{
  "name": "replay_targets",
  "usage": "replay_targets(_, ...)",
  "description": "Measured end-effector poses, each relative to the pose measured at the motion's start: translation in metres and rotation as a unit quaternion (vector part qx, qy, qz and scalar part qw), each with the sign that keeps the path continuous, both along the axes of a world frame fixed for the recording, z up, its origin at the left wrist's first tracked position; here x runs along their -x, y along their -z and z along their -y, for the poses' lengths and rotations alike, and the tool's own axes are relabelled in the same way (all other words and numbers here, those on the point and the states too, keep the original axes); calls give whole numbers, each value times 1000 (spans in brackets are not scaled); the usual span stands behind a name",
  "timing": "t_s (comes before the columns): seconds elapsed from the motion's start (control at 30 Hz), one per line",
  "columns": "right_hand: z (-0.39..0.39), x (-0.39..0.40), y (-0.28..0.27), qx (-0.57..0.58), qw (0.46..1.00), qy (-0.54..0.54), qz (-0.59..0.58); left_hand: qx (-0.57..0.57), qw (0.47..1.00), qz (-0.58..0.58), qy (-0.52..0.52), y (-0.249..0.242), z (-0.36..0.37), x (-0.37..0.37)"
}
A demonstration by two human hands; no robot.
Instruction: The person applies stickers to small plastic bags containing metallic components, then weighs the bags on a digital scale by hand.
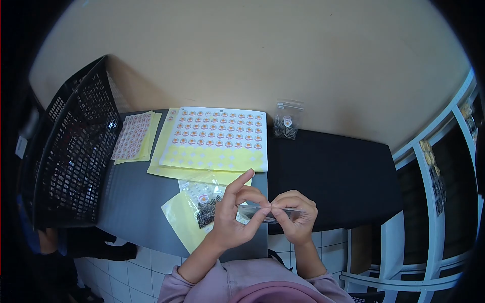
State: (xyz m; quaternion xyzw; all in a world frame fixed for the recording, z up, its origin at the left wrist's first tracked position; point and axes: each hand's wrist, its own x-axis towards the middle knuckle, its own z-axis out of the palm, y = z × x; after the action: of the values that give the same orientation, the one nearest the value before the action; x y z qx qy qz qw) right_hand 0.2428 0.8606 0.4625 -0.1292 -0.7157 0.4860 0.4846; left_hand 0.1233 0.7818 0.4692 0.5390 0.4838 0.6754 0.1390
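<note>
My left hand and my right hand meet over the table's near edge and pinch a small clear plastic bag between their fingertips. The left index finger points up. Just left of my left hand lies another small clear bag with a round sticker and dark pieces inside, on a yellow backing sheet. Beyond the hands lies a large sheet of round orange stickers, partly peeled along its near rows.
A black mesh basket stands at the left. A second sticker sheet lies beside it. A filled clear bag leans at the wall. A black cloth covers the table's right part. White shelving is at the right.
</note>
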Motion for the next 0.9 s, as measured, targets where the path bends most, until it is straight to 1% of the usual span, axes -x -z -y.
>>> replay_targets(0.17, 3, -1, 0, -9, 999, 30, -9, 1, 1000, -19, 13, 0, 0, 0)
replay_targets(0.27, 2, -3, -2, -18, 999, 49, 0, 7, 1000, 1, 14, -1, 0, 2)
replay_targets(0.33, 0, -4, -7, -67, 996, 63, 20, 22, 999, 14, 21, -2, 1, 5)
replay_targets(0.47, -3, -9, -10, -78, 994, 69, 43, 36, 999, 13, 28, -6, 1, 11)
replay_targets(0.57, -5, -13, -11, -87, 992, 65, 61, 62, 996, 48, 47, -9, 3, 15)
replay_targets(0.67, -11, -17, -12, -80, 992, 34, 91, 91, 992, 48, 71, -9, 3, 23)
replay_targets(0.73, -17, -20, -9, -68, 991, -31, 110, 127, 987, 15, 96, -9, 4, 31)
replay_targets(0.77, -20, -21, -9, -70, 991, -31, 109, 126, 987, 14, 96, -8, 6, 34)
replay_targets(0.83, -24, -22, -7, -69, 983, -99, 139, 179, 974, 14, 137, -5, 12, 41)
replay_targets(0.87, -23, -22, -6, -69, 983, -103, 139, 180, 974, 15, 134, -2, 15, 44)
replay_targets(0.9, -21, -20, -4, -13, 979, -130, 154, 183, 974, 1, 136, 2, 19, 46)
